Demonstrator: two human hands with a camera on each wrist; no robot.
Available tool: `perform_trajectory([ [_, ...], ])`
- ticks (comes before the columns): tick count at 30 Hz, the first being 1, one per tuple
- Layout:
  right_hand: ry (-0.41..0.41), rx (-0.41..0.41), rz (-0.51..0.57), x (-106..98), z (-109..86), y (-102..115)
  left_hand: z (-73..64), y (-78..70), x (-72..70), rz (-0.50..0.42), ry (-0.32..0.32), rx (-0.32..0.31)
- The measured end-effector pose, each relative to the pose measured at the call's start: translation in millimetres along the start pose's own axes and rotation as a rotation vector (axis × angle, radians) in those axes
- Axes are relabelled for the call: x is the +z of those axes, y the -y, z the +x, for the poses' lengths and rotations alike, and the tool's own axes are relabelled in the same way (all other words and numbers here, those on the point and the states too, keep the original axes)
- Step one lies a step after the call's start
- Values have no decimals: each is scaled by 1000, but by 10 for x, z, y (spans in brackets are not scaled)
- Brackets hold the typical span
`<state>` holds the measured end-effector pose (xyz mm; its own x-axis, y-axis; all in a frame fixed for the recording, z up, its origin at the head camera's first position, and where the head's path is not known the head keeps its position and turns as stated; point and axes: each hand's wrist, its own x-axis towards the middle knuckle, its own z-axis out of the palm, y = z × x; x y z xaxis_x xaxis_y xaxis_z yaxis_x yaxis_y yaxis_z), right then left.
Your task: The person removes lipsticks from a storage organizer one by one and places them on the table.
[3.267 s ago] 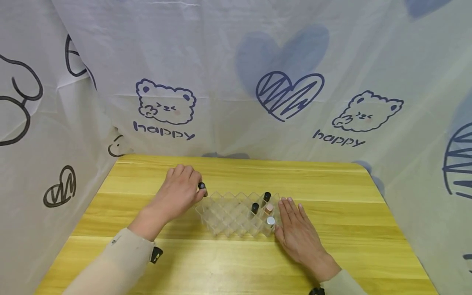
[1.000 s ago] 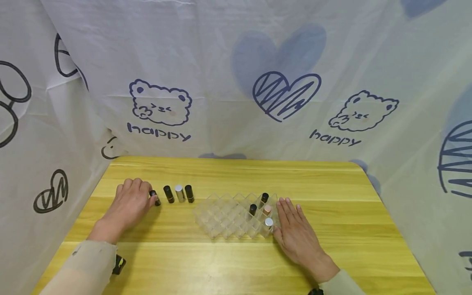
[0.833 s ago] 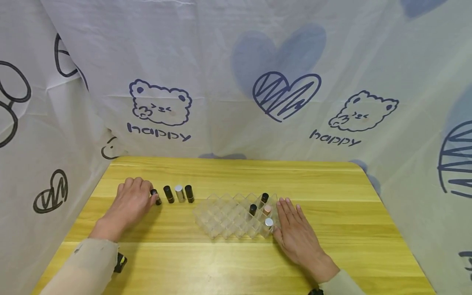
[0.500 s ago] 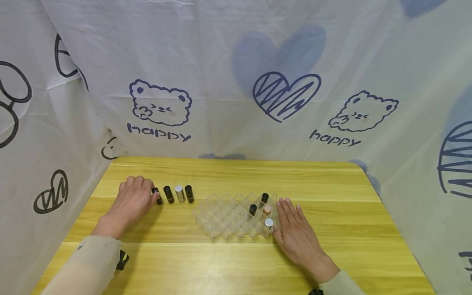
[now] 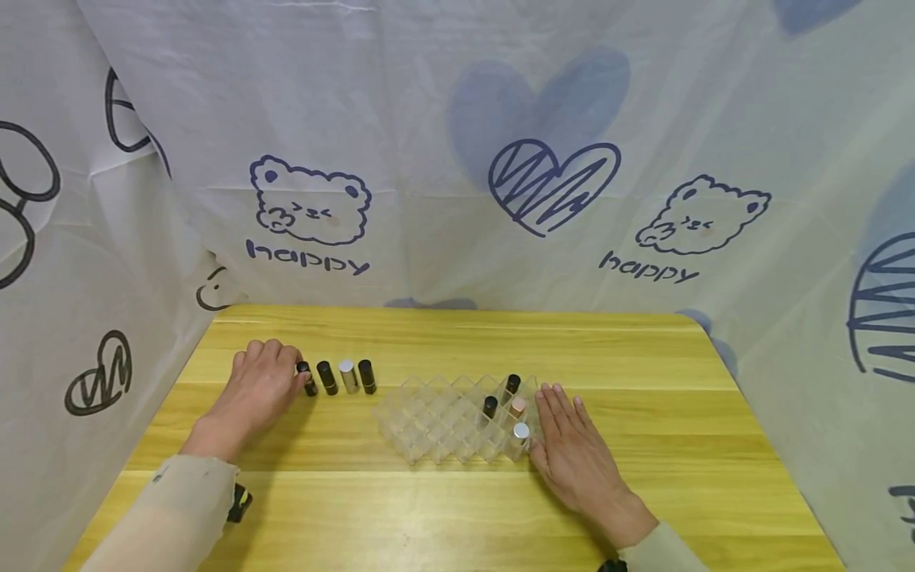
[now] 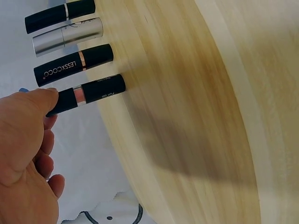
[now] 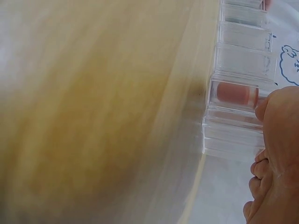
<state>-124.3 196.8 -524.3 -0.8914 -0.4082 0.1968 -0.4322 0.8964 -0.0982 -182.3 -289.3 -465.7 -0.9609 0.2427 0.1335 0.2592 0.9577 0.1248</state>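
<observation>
Pinching a black lipstick (image 6: 88, 94) between thumb and finger of the left grip (image 5: 259, 389), just beside three other lipsticks (image 5: 349, 377) upon the worktop (image 5: 457, 520). Touching, with straight fingers of the right grip (image 5: 581, 453), the end of the clear rack (image 5: 433, 422).
</observation>
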Motion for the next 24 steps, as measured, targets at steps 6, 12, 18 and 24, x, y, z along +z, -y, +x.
perform_trajectory([
  [6,7,2,8,-10,1,-2,17,-16,-17,-17,2,0],
  [12,12,3,11,-14,2,-4,14,-44,-53,-16,-7,-4],
  [18,6,1,10,-10,4,-6,7,-48,-63,-22,-6,-6],
  [24,4,0,9,-10,1,-4,6,-82,-77,-30,-20,-12],
])
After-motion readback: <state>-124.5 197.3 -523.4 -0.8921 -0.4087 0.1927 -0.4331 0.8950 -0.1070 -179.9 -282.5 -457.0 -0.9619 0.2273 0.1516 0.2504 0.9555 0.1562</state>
